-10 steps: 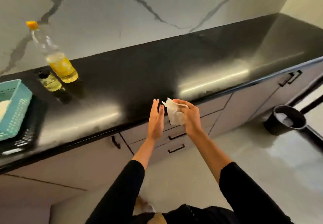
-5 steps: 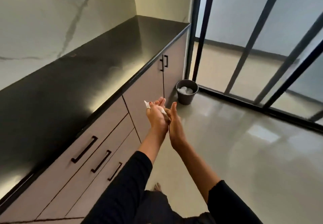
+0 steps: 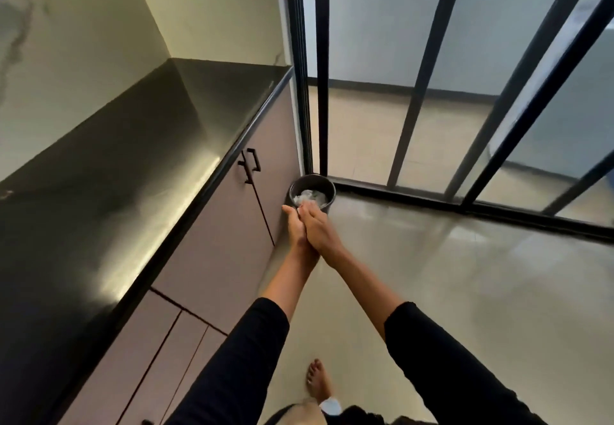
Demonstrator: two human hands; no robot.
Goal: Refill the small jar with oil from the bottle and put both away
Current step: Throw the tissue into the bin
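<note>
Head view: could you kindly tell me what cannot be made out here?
The bottle and jar: outside the frame.
The tissue: mostly hidden between the left hand and right hand.
The bin: contents blurred, partly behind the hands.
Which hand grips the tissue: cannot tell.

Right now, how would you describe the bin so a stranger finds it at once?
Follow the black countertop to its far end, where the cabinet meets the glass doors. In that floor corner stands the bin: dark, round, open-topped, with crumpled white paper inside, the only container down there.
</note>
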